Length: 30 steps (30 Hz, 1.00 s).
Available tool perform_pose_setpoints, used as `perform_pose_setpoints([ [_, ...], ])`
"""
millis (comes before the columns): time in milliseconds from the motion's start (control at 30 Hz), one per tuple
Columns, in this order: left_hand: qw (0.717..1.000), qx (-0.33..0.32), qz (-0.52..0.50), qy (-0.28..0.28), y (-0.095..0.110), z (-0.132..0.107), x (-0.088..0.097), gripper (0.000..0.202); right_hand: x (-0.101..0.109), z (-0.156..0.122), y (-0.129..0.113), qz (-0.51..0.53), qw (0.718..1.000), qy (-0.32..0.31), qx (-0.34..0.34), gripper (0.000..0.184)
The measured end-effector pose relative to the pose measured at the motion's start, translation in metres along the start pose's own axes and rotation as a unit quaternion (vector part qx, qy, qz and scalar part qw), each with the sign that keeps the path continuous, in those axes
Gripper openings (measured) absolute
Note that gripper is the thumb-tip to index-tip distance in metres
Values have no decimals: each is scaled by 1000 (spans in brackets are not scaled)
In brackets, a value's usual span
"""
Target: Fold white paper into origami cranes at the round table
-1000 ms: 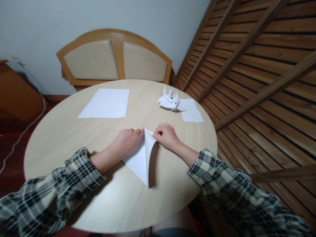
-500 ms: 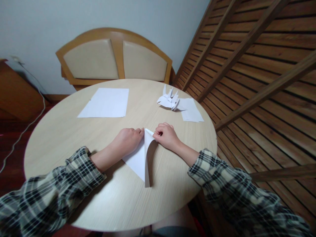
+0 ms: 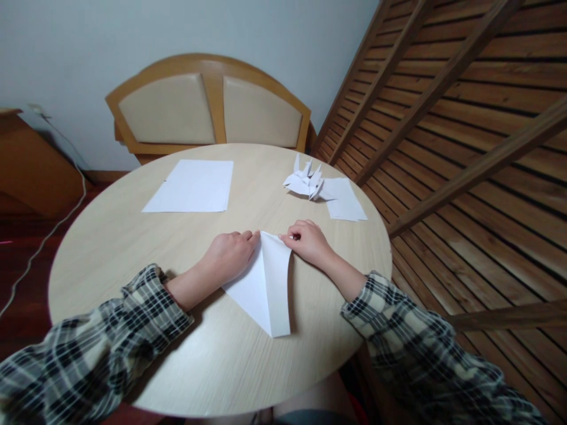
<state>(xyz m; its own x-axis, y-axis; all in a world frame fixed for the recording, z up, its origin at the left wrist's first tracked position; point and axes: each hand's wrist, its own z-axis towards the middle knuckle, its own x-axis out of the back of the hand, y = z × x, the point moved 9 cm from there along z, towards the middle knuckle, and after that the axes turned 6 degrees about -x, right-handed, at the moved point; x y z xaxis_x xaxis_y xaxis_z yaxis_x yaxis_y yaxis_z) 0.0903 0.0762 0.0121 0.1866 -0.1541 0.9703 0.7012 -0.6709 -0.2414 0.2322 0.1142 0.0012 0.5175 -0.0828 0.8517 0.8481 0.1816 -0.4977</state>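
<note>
A white sheet of paper [image 3: 266, 286], folded into a pointed shape, lies on the round wooden table [image 3: 133, 248] in front of me. My left hand [image 3: 230, 257] is curled and presses down on the sheet's left part near its top corner. My right hand [image 3: 308, 241] pinches the upper right corner of a flap and holds it out to the right. The flap stands slightly off the table, its point toward me.
A flat stack of white sheets [image 3: 190, 186] lies at the far left of the table. Folded paper figures [image 3: 305, 180] and loose sheets [image 3: 343, 200] sit at the far right. A padded wooden chair [image 3: 208, 106] stands behind; slatted wood panelling [image 3: 465, 118] runs along the right.
My right hand has drawn the paper flap outward to the right, so the fold has opened wider. My left hand has stayed pressed on the sheet.
</note>
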Motion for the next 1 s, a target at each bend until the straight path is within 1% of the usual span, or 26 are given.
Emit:
perform_pose_setpoints([
  [167, 1000, 19, -13, 8, -5, 1, -2, 39, 2, 4, 5, -7, 1000, -10, 11, 30],
  [367, 1000, 17, -1, 11, -7, 4, 0, 38, 2, 3, 0, -15, 1000, -10, 26, 33],
  [567, 1000, 20, 4, 9, -7, 3, -2, 36, 1, -3, -3, 6, 998, -35, 48, 30],
  [700, 999, 29, -3, 22, -11, 6, -5, 35, 2, -7, -4, 13, 995, -55, 83, 31],
  [767, 999, 32, -11, 30, -15, 8, -7, 36, 4, -6, -3, 12, 995, -50, 91, 31],
  [867, 996, 53, -43, 51, -26, 11, -8, 39, 8, 0, 5, 8, 997, -15, 69, 32],
  [933, 992, 68, -70, 78, -33, 9, -4, 40, 11, 4, 10, 4, 999, 8, 51, 33],
  [1000, 988, 63, -97, 106, -35, 5, 3, 38, 12, 6, 12, 1, 999, 20, 42, 33],
])
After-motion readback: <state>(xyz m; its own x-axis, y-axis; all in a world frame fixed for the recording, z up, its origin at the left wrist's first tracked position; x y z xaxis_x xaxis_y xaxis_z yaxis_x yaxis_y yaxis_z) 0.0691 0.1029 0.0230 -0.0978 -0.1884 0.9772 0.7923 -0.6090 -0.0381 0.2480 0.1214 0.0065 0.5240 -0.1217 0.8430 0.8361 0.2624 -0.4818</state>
